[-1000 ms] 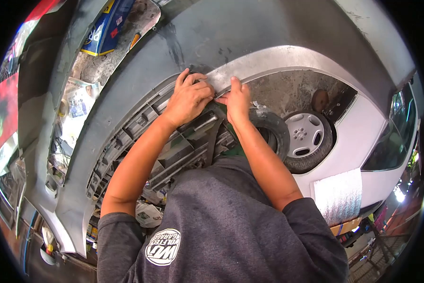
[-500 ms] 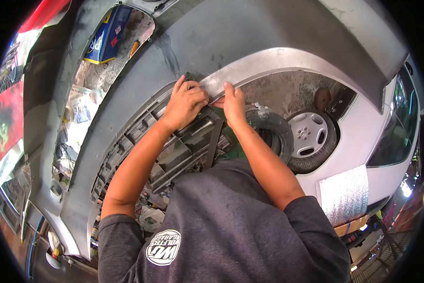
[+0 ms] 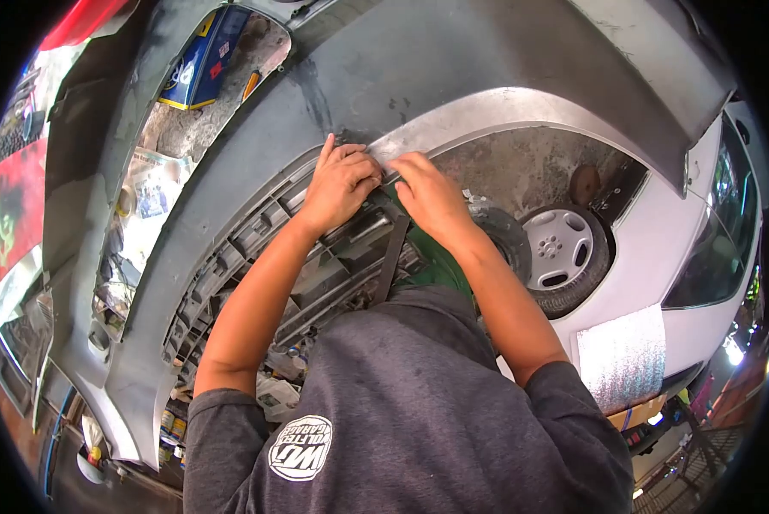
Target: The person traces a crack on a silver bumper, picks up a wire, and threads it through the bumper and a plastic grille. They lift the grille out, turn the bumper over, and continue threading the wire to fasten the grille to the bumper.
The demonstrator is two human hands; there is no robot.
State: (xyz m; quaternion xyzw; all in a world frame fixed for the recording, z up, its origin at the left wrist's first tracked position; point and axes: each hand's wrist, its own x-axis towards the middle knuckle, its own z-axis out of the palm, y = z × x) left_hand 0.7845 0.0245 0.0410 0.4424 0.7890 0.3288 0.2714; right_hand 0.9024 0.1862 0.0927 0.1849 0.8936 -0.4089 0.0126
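Note:
A large grey car bumper cover (image 3: 419,51) fills the upper view, with a lighter wheel-arch lip along its cut-out. My left hand (image 3: 343,184) is closed at the corner where this lip meets the black slatted grille (image 3: 256,230), its index finger raised along the grey surface. Beside it, almost touching, my right hand (image 3: 427,193) bends its fingers over the start of the lip. The fingertips of both hands are partly hidden, so any small item between them does not show. Dark smudges mark the cover just above my left hand.
To the right stands a silver car (image 3: 650,231); a wheel (image 3: 564,248) and a loose tyre (image 3: 506,236) are near it. A reflective sheet (image 3: 622,355) hangs there. Through the bumper opening show a blue box (image 3: 205,64) and newspaper (image 3: 155,184).
My right hand has shifted slightly left and turned over, its thumb no longer on top of the lip and its fingers now bent over it. My left hand stays at the same corner.

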